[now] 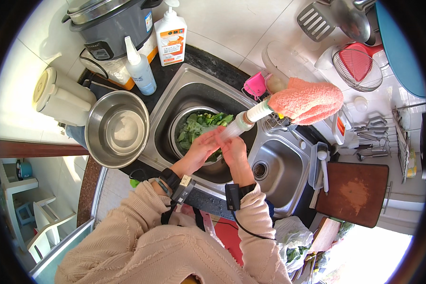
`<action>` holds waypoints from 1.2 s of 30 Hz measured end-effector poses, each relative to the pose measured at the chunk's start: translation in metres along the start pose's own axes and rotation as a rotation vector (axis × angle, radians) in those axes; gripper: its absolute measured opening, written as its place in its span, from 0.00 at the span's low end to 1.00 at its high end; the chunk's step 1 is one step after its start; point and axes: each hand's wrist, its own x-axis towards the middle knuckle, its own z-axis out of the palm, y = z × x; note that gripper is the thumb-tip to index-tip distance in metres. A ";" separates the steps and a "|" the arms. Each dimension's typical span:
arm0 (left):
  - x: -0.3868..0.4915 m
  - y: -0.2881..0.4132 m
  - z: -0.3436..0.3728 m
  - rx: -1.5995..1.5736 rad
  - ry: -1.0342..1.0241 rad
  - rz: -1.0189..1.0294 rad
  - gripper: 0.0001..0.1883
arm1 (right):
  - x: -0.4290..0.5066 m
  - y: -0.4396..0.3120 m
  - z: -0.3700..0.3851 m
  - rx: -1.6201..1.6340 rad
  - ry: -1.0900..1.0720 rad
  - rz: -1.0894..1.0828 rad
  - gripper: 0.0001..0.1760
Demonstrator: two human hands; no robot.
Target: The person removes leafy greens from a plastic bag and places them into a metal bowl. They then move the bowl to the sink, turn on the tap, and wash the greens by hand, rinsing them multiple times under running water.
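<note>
My left hand (203,146) and my right hand (235,149) meet at the fingertips in a stream of running water (228,130). The water falls from a faucet with a pale extension hose (257,112); a coral towel (307,102) is wrapped over its upper part. Below my hands, a round metal bowl (173,136) sits in the larger basin of a steel sink (202,88). Green leafy vegetables (190,129) and splashing water fill it. Whether my fingers pinch anything small is hidden by the stream and the fingers themselves.
A steel basin (123,129) stands left of the sink, near a spray bottle (141,74) and a pump bottle (170,39). On the right are the smaller sink bowl (287,170), a plastic tray with a white-handled utensil (322,167), and a wooden cutting board (353,193).
</note>
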 end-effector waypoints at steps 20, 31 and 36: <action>0.003 -0.001 0.001 0.034 0.032 -0.002 0.20 | -0.002 0.005 -0.004 -0.368 -0.074 -0.089 0.15; 0.008 -0.006 0.008 -0.011 0.021 0.012 0.17 | -0.004 -0.012 0.001 -0.253 -0.076 -0.135 0.18; 0.012 -0.005 0.005 -0.013 -0.021 0.038 0.16 | -0.006 -0.012 0.005 -0.197 -0.082 -0.085 0.19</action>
